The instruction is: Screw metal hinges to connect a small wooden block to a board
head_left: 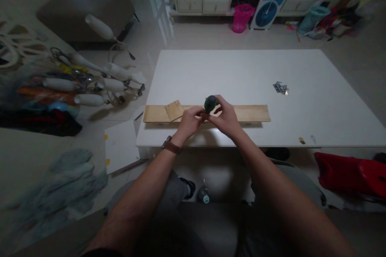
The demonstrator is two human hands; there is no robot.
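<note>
My right hand is closed around a screwdriver with a green handle and dark end. The tool stands roughly upright over a long wooden board, and its shaft and tip are hidden. Close beside it, my left hand pinches with thumb and fingertips near the lower end of the tool; whatever lies between those fingers cannot be made out. Left of that hand, a small square wooden piece rests tilted on the board. The long board sits slightly raised along the near side of the white table.
Several metal hinges lie in a pile on the table's right side. Small yellowish bits are near its front edge. A white lamp fixture stands left of the table. Below, a bottle stands on the floor; a red object is right.
</note>
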